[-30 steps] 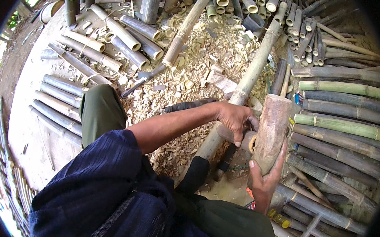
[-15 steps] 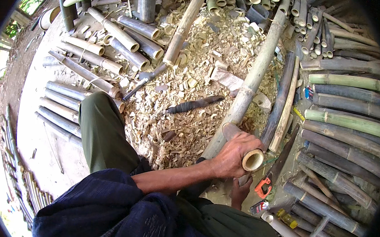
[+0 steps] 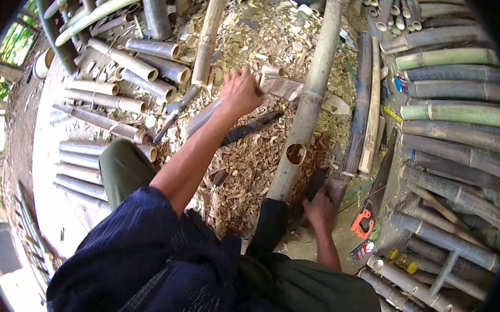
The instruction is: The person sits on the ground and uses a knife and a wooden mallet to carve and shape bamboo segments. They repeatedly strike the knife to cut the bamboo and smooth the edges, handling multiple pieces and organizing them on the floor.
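Observation:
My left hand (image 3: 241,93) is over the wood shavings, its fingers curled round the upper end of a short grey bamboo piece (image 3: 201,119); hand and wrist hide that end. Just right of the wrist lies a dark, wrapped long tool (image 3: 253,128). My right hand (image 3: 319,212) is low at right, smeared by motion, against a brown wooden piece (image 3: 336,192) and a dark flat object (image 3: 316,182); its grip is unclear. Between the hands runs a long bamboo pole (image 3: 310,102) with a round hole (image 3: 296,154) near its lower end, beside a black-covered foot (image 3: 269,224).
Pale shavings (image 3: 218,191) cover the middle ground. Cut bamboo lengths (image 3: 458,115) lie in rows at right, with more short pieces (image 3: 134,69) at left. A saw with an orange handle (image 3: 363,220) and a yellow bottle (image 3: 402,260) lie at lower right.
My left hand has swung left and away from the pole with the bamboo piece, uncovering the round hole. My right hand has come forward beside the pole. The view has shifted.

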`<state>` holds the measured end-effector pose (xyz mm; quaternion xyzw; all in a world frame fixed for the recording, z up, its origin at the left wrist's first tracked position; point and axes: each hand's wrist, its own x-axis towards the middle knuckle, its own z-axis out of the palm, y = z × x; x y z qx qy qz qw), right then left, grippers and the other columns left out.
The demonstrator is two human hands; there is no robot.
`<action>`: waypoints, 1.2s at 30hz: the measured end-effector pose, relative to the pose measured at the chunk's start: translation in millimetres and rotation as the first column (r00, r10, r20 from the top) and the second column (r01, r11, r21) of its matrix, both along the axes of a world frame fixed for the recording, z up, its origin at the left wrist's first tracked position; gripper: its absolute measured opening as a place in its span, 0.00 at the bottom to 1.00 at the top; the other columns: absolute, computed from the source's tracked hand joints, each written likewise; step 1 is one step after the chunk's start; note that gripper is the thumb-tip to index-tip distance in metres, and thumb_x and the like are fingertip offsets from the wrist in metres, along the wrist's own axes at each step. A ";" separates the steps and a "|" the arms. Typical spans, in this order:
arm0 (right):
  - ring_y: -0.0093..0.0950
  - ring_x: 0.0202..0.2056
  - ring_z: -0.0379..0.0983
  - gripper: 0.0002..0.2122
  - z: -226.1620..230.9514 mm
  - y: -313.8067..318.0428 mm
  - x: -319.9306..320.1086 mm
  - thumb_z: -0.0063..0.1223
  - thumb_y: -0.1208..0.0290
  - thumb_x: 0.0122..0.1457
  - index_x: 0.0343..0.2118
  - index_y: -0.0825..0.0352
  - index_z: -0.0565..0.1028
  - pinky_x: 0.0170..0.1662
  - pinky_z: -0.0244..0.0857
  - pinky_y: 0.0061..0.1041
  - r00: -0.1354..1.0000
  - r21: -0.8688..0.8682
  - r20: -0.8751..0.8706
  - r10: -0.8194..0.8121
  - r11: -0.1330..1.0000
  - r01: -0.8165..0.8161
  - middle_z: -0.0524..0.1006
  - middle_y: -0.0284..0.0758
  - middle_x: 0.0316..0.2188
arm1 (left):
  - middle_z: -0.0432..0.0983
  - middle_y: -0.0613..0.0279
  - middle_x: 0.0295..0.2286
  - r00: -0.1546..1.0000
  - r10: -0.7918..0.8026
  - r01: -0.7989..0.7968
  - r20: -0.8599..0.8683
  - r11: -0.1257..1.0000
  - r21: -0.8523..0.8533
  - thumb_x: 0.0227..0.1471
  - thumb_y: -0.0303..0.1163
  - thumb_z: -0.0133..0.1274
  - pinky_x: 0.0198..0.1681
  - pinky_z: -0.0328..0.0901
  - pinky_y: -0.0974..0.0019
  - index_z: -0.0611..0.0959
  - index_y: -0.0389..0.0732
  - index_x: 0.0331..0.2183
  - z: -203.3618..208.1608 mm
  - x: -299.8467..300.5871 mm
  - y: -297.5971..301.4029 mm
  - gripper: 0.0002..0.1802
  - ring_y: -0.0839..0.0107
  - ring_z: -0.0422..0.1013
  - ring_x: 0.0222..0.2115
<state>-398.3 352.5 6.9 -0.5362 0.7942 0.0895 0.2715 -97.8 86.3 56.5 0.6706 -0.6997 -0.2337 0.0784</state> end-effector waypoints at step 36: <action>0.47 0.42 0.77 0.15 105.6 -240.8 27.7 0.58 0.68 0.50 0.41 0.67 0.77 0.50 0.69 0.43 0.415 -0.080 -0.050 0.909 0.410 -0.908 0.81 0.46 0.41 | 0.55 0.37 0.58 0.439 -0.035 -0.091 -0.898 0.992 -0.083 0.34 0.10 0.57 0.57 0.67 0.47 0.60 0.47 0.66 10.5 -134.1 95.7 0.55 0.33 0.65 0.55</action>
